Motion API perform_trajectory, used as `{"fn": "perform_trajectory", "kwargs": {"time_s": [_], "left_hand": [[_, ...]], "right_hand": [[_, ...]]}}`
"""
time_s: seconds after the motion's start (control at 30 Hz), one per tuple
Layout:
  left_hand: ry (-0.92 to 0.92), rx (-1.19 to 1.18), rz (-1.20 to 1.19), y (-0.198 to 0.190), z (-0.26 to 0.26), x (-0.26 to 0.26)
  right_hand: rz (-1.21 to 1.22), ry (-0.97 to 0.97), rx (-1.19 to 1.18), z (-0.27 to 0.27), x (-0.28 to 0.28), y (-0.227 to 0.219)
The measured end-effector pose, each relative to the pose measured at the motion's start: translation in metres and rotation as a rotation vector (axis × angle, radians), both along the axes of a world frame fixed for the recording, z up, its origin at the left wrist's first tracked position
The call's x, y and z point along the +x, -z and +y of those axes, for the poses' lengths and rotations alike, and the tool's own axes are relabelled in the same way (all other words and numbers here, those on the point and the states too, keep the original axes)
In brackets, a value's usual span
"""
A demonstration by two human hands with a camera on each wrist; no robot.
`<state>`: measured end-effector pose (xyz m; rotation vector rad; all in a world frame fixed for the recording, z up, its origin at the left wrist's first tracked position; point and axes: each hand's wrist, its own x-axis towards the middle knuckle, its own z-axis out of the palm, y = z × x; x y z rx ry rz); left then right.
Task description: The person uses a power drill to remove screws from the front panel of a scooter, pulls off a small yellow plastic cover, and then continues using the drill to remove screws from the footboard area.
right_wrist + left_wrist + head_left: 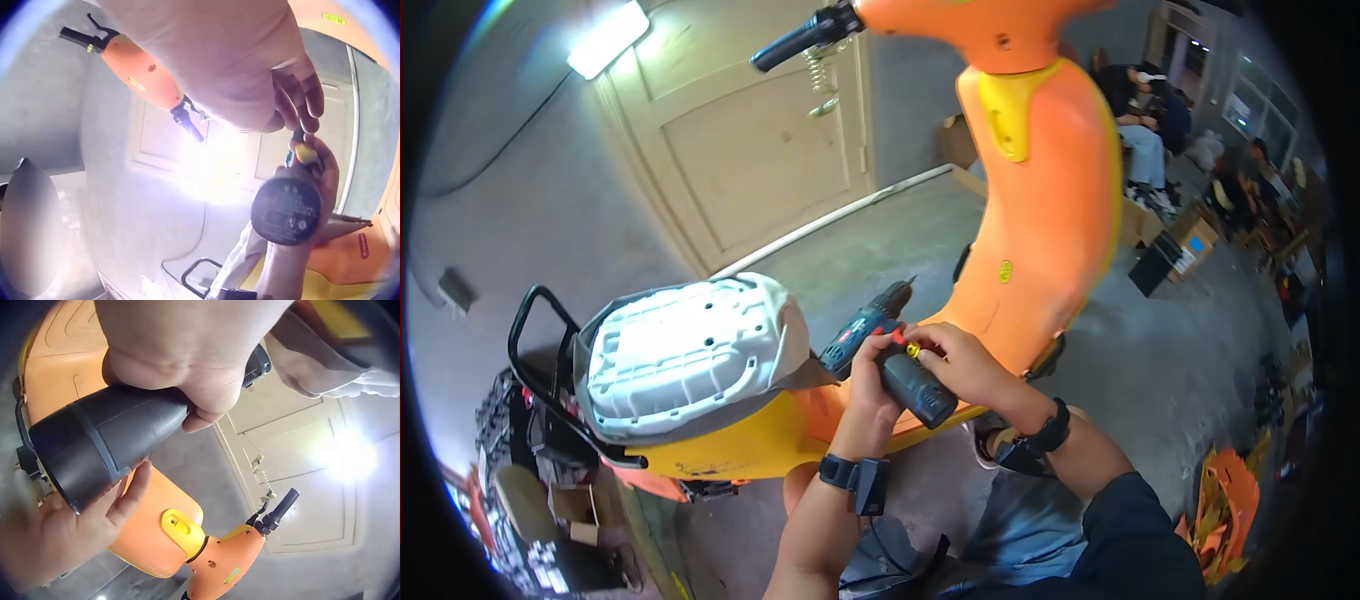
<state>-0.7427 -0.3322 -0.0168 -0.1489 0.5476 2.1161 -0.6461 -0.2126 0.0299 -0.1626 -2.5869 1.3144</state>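
Observation:
A dark cordless drill [880, 345] with a red switch is held over the scooter's footboard, its bit pointing up and away. My left hand [868, 385] grips it by the handle, thumb along the side. At the front of the handle, my right hand [960, 362] has its curled fingertips on a small yellow piece [913, 350], whose kind cannot be told. The right wrist view shows the drill's round battery end [286, 211] with the yellow piece [305, 154] above it. Behind the drill stands the orange scooter [1040, 190].
A white ribbed seat-shaped shell [690, 345] lies on the scooter's rear, beside a black grab rail [525, 340]. Beyond are a door [760, 150] and a bright lamp [608, 38]. Cardboard boxes [1195, 245] and a seated person [1140, 130] are at the right.

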Motion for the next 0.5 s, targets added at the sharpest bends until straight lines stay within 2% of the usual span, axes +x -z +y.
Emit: {"fn": "perform_trajectory", "kwargs": {"time_s": [0.1,0.2,0.23,0.33,0.4,0.5], "left_hand": [[-0.021,-0.002,-0.006,-0.011,-0.009,-0.001],[-0.016,-0.059,0.014,-0.021,-0.017,0.002],[0.002,-0.087,0.041,-0.022,-0.017,0.002],[0.006,-0.187,0.178,-0.021,-0.019,0.004],[0.028,-0.220,0.215,-0.025,-0.018,0.003],[0.070,-0.138,0.308,-0.036,-0.019,0.009]], "right_hand": [[-0.050,0.002,-0.275,0.000,-0.008,0.005],[-0.011,-0.030,-0.398,0.001,-0.006,0.012],[0.010,-0.043,-0.341,0.003,-0.007,0.016],[-0.038,0.018,-0.398,0.014,-0.006,0.007],[0.055,0.109,-0.484,0.027,-0.013,0.017],[0.076,0.315,-1.070,0.050,-0.014,0.012]]}}
